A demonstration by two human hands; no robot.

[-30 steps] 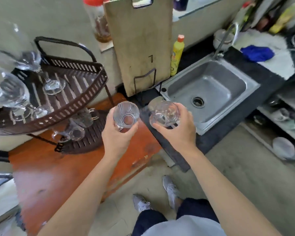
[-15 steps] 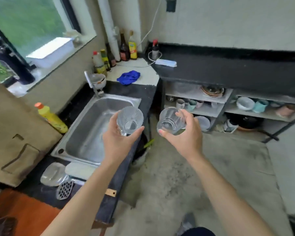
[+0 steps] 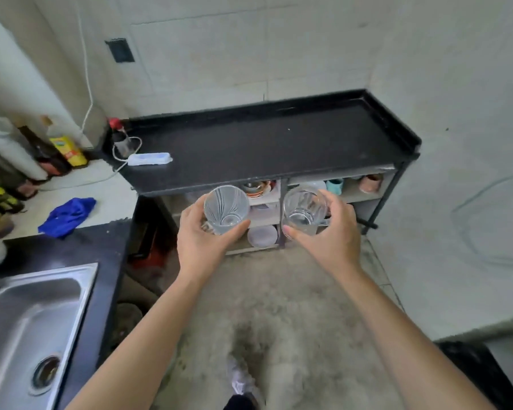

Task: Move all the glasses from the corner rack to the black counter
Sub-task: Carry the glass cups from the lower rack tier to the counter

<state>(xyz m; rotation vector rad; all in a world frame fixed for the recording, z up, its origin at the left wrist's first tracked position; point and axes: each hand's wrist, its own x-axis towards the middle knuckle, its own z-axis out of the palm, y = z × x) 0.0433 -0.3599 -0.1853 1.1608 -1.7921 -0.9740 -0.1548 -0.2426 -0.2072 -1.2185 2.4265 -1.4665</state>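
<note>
Each hand's grip was wrapped round a glass, the left hand (image 3: 203, 242) holding a patterned glass (image 3: 226, 213) and the right hand (image 3: 332, 235) a seemingly plain glass (image 3: 304, 211), mid-carry, next needing upright placement on the black desk (image 3: 264, 143).

place: home kitchen | cues: steel sink (image 3: 27, 327), black counter (image 3: 264, 143), crockery shelves (image 3: 353, 187), bottles (image 3: 57, 149)

Clear ribbed glass tumbler (image 3: 226, 209) in the left hand (image 3: 203, 242), smooth one (image 3: 304, 211) in the right (image 3: 332, 236); matt black counter (image 3: 267, 143) beyond, brushed steel sink (image 3: 27, 327) left.
</note>
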